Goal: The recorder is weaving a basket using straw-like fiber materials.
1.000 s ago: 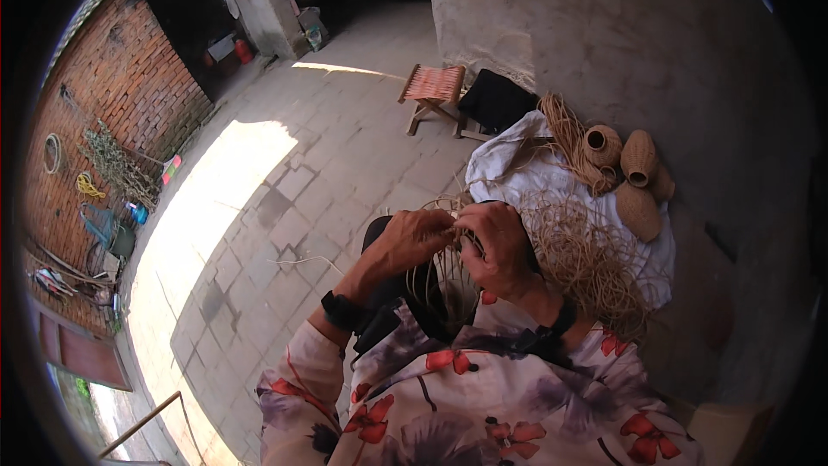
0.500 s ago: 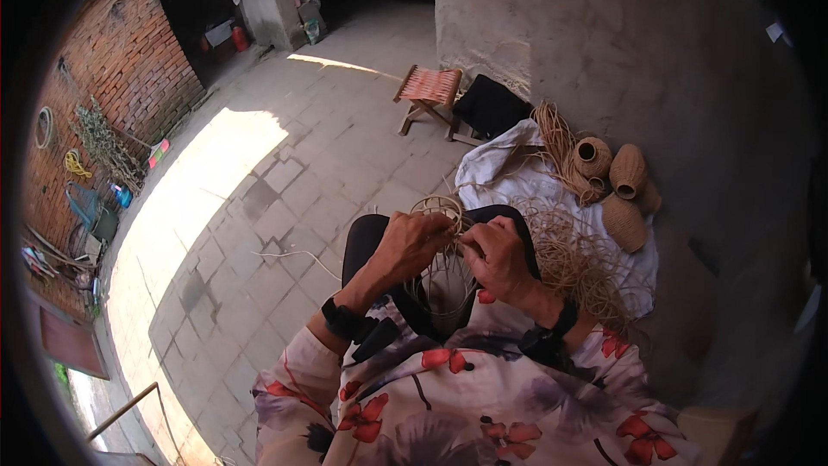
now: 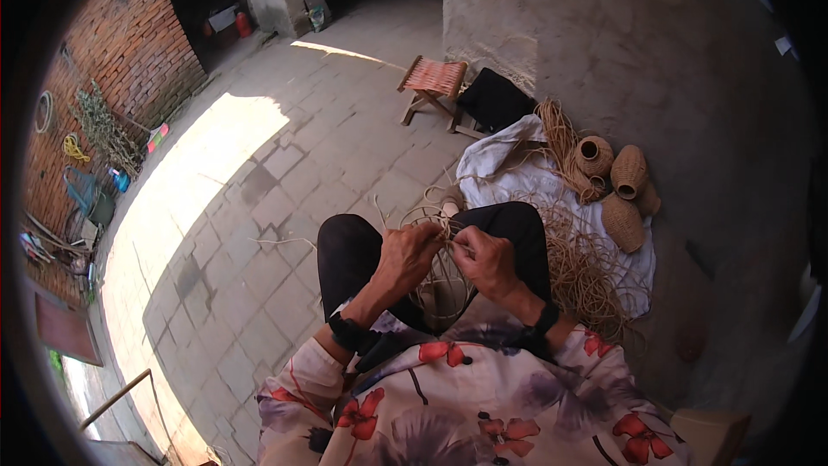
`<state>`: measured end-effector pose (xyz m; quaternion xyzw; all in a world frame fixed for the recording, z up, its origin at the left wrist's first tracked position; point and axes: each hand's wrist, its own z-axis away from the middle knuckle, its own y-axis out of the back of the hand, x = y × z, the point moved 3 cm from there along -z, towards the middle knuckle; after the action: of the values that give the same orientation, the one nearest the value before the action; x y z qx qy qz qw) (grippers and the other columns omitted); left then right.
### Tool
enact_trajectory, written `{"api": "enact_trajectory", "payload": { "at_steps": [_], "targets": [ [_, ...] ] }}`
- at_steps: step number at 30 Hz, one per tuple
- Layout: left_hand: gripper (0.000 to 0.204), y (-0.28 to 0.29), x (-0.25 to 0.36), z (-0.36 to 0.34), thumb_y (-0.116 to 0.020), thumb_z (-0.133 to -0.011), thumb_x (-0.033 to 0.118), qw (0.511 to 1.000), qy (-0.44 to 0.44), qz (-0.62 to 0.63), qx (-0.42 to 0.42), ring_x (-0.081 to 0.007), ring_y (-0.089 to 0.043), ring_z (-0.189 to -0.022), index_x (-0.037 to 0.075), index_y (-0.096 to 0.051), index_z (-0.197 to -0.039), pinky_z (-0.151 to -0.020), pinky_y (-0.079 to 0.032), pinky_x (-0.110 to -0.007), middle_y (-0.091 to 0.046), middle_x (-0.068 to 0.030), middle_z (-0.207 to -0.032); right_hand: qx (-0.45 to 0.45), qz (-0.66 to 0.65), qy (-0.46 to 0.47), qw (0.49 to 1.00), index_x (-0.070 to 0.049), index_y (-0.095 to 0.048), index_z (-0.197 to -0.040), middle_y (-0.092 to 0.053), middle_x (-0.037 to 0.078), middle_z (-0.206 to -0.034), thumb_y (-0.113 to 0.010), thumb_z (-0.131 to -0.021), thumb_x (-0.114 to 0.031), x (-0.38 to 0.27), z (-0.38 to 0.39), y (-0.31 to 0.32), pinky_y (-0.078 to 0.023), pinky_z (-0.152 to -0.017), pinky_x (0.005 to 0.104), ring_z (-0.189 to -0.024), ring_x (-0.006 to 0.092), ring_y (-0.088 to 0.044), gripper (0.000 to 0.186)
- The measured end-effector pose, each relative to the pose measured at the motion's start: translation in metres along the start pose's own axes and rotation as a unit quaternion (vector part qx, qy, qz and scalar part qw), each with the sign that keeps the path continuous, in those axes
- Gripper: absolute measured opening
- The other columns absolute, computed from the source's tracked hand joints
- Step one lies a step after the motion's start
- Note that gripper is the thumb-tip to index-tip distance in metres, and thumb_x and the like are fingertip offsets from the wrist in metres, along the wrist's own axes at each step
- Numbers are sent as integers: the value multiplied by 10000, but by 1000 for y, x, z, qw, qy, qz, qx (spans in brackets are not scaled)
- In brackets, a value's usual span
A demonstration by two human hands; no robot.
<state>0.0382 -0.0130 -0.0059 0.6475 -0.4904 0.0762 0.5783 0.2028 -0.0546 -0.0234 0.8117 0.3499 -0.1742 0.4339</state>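
Between my knees is an open, loose frame of tan cord-like strands, round in outline, with loops standing up at its top. My left hand is closed at the top left of the frame, its fingertips pinching the strands. Close beside it, my right hand is closed too, thumb and forefinger pinching a strand at the frame's upper right. The fingertips of both hands nearly meet, and the exact crossing of strands there is too small to make out. Loose strand ends stick out to the left, over the paving.
Tangled tan strands lie on a white cloth at my right. Several woven vase-shaped baskets stand there by the wall. Beyond are a folding stool with a red woven seat and a black object.
Both hands have shifted slightly left and down, still pinching the strands. My knees have spread wider apart, with the left knee moving out to the left.
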Motion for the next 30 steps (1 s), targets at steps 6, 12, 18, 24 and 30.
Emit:
{"api": "enact_trajectory", "payload": {
  "at_steps": [6,12,18,24,30],
  "targets": [
    [252,-3,1,3,-664,-861,179,999,47,27,-3,-345,-697,-774,31,-644,-1065,-685,-536,-393,-699,-195,-843,-7,-8,-17,1000,-89,-601,-844,-666,109,-715,-711,-792,-124,2,3,-9,-513,-550,406,-651,314,-670,127],
    [323,-6,5,4,-676,-837,160,996,77,47,2,-318,-715,-788,57,-599,-1133,-700,-549,-377,-715,-183,-859,-43,-45,-84,995,-59,-619,-848,-675,143,-745,-698,-809,-131,5,2,-11,-519,-598,440,-695,350,-674,115],
    [330,-2,4,8,-704,-815,93,996,50,66,45,-257,-694,-699,59,-584,-1120,-652,-538,-342,-700,-129,-809,-99,-70,-132,984,-29,-577,-898,-664,176,-768,-643,-844,-104,1,-3,-16,-518,-648,465,-741,394,-665,114],
    [337,4,0,10,-726,-809,80,991,74,102,46,-223,-687,-700,57,-588,-1115,-646,-534,-325,-690,-118,-815,-124,-84,-124,981,-8,-527,-920,-646,180,-787,-632,-868,-79,3,0,-5,-503,-623,431,-732,368,-657,137],
    [340,3,1,10,-744,-807,99,989,78,118,38,-226,-705,-734,52,-593,-1107,-662,-542,-321,-707,-132,-848,-113,-109,-118,981,-12,-541,-930,-647,188,-781,-626,-849,-75,-1,-5,-16,-510,-647,459,-762,395,-658,133]
  ]
}}
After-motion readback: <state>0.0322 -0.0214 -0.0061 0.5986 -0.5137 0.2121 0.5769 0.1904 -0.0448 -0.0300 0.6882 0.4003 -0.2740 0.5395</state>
